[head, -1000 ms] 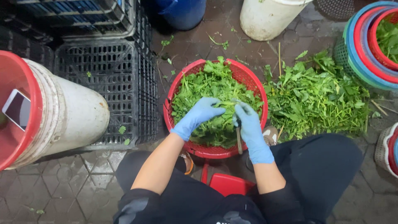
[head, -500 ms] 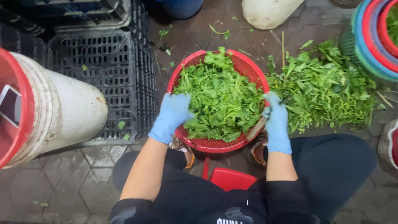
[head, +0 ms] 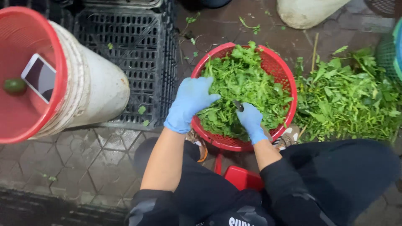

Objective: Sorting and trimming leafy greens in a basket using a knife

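A red mesh basket (head: 289, 86) full of leafy greens (head: 247, 77) stands on the wet floor in front of me. My left hand (head: 190, 104), in a blue glove, lies over the basket's left rim with its fingers spread on the leaves. At the near side of the basket my right hand (head: 251, 122), also gloved, is closed around a small knife (head: 238, 105). Its dark blade points up out of the fist into the greens.
A loose pile of greens (head: 351, 100) lies right of the basket. A black crate (head: 134, 50) is at the left, beside a white bucket (head: 98, 90) capped by a red basin holding a phone (head: 39, 77) and a green fruit (head: 14, 86). A red stool (head: 243, 178) sits under me.
My left hand moved from outside the left rim onto the greens. My right hand left the right rim and came to the basket's near middle.
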